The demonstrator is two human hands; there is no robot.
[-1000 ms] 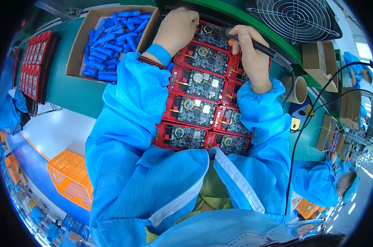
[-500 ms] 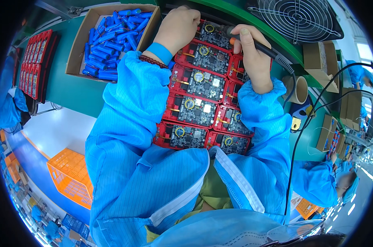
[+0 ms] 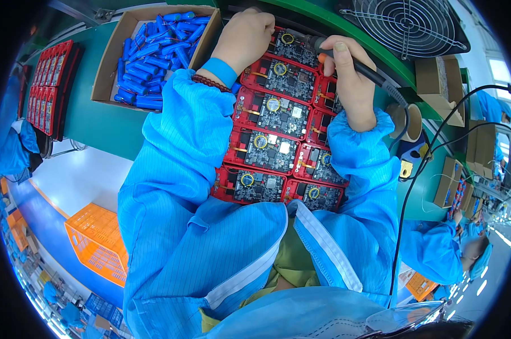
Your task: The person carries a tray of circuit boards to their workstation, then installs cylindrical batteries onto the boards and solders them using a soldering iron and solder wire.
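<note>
Our right hand point(image 3: 351, 85) grips the soldering iron point(image 3: 346, 56); our left hand point(image 3: 249, 38) presses the red circuit boards point(image 3: 272, 130) at the worktop's far edge. We keep both steady.

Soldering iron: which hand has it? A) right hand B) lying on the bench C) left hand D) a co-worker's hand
A: the right hand grips the soldering iron over the red circuit boards, while the left hand rests at the boards' top edge beside the cardboard box of blue cells.
</note>
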